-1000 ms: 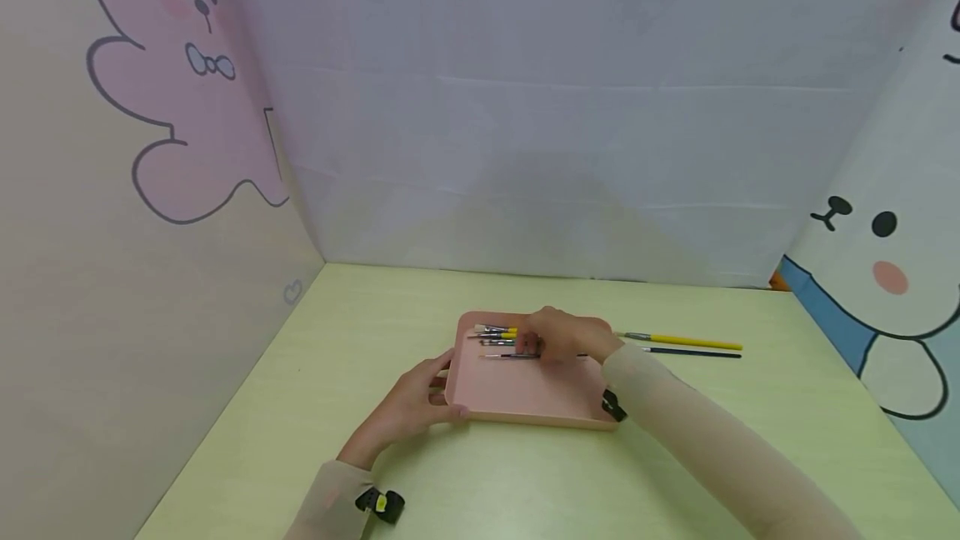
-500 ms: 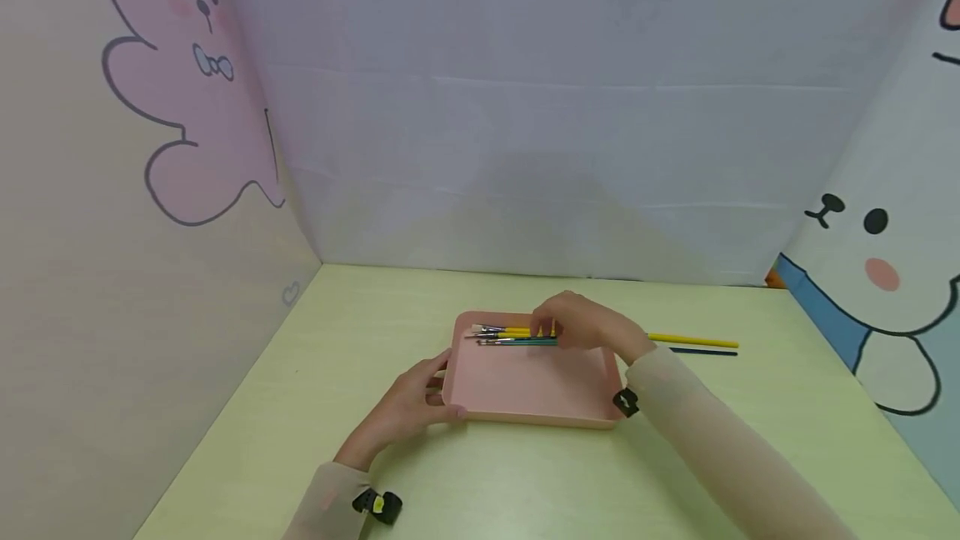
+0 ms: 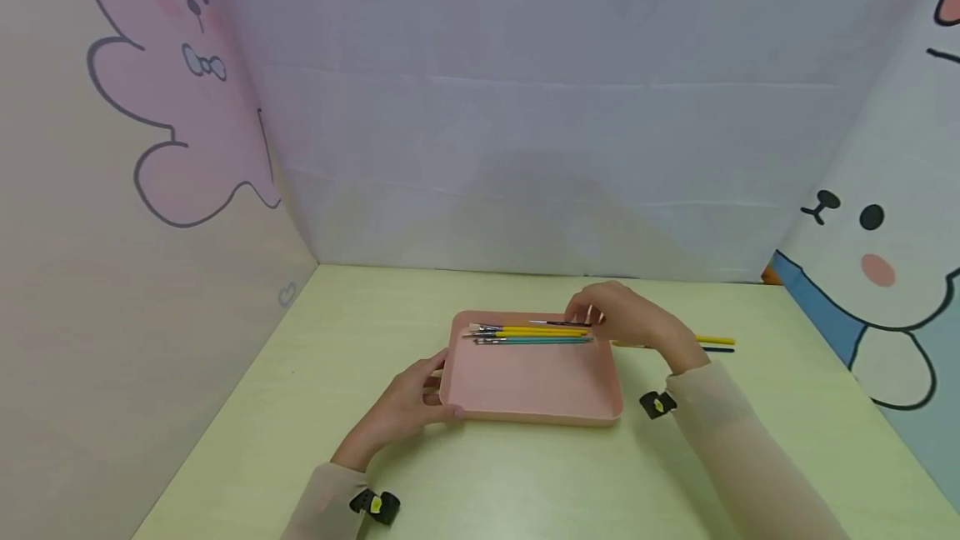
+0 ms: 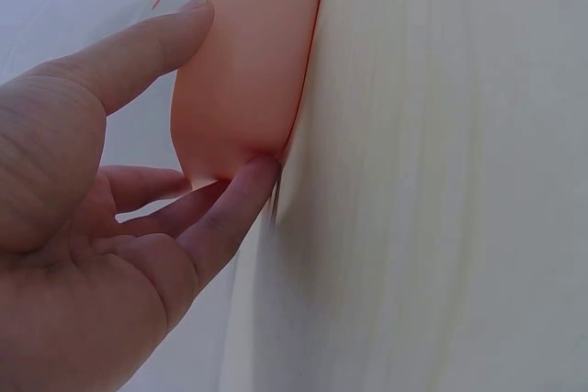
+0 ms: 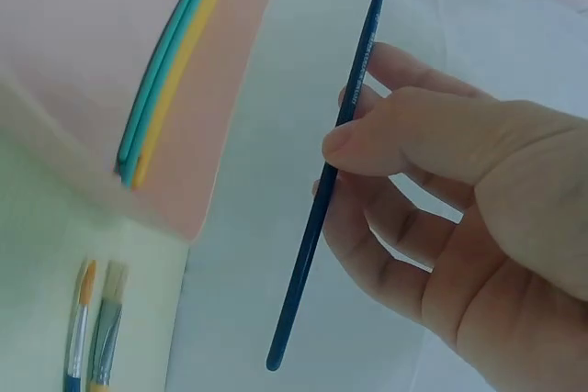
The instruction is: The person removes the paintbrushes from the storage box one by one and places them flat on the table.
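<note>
- Right hand pinches a dark blue brush between thumb and fingers, upright at centre frame in its wrist view.
- Left hand, thumb spread from fingers, grips the pink tray.
- Handle lettering: too small to read.
- Green brushes lie in the tray, upper left.

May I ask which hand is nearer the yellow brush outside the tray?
Right: the right hand is close to the yellow brush; the left hand is across the tray from it.

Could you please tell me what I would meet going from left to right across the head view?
Pink cartoon figure, left hand, pink tray, right hand, yellow handle end, white cartoon figure.
</note>
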